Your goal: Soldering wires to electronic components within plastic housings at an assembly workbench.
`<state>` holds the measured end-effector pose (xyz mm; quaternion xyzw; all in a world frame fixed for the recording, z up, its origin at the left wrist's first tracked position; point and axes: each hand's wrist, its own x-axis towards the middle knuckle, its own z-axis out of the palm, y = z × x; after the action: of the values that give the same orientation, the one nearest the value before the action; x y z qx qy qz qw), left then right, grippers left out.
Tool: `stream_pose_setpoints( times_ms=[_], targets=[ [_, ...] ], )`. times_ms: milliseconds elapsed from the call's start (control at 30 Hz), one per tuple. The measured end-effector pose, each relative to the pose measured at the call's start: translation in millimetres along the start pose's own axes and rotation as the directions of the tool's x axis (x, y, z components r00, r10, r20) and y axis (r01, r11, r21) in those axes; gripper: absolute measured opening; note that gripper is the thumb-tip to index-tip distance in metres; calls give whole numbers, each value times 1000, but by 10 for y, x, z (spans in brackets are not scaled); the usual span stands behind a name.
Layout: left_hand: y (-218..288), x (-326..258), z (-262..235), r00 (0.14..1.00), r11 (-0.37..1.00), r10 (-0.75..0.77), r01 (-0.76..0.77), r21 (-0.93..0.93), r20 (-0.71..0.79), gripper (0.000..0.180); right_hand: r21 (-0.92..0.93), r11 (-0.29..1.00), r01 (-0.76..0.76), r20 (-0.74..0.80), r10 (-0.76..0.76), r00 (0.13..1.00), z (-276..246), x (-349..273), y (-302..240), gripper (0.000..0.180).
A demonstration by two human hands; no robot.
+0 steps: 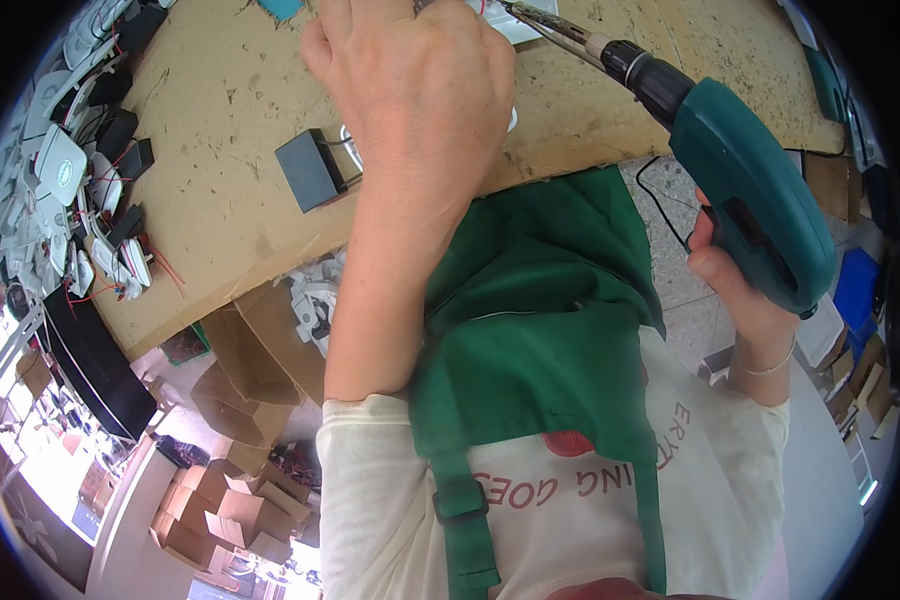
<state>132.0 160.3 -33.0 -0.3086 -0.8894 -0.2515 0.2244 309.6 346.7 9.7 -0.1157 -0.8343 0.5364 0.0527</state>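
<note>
Nearest the camera, a green fabric apron (560, 340) is hanging over a white long-sleeved shirt, its webbing strap running down through a dark plastic buckle. At the right, the right hand (735, 285) is wrapping its fingers around the grip of a teal power screwdriver (750, 190), thumb lying along the grip's near side, a thin bracelet sitting at the wrist. The tool's body is smooth moulded plastic with a ribbed black chuck and a slender metal bit. Its long axis is running diagonally, from the handle at lower right up to the bit tip at upper left, pointing toward the top edge of the bench.

The left forearm is rising straight up the middle, and the left hand (410, 85) is bending over at the wrist, knuckles toward the camera, pressing down on a white object (505, 20) mostly hidden beneath it; how wide its fingers are spread cannot be told.

Beyond, the rough brown board worktop (220, 120) is carrying a small black box (308, 170) with a wire just left of the hand. Farther left, white rounded plastic casings (60, 165) with red wires are lying heaped.
</note>
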Motion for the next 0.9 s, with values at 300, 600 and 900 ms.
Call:
stream_pose_setpoints(
  times_ms=[300, 600, 900],
  targets=[
    [9, 4, -9, 1000, 999, 16, -16, -29, -11, 8, -37, 999, -31, -39, 29, 999, 43, 49, -43, 31],
    [12, 5, -23, 1000, 999, 21, -21, -43, -2, 8, -84, 996, 43, -71, -49, 996, 40, 93, -52, 34],
    [9, 8, -15, 999, 999, 33, -34, -43, -21, 6, -168, 986, 11, -55, -21, 998, 17, 105, -127, 33]
  ],
)
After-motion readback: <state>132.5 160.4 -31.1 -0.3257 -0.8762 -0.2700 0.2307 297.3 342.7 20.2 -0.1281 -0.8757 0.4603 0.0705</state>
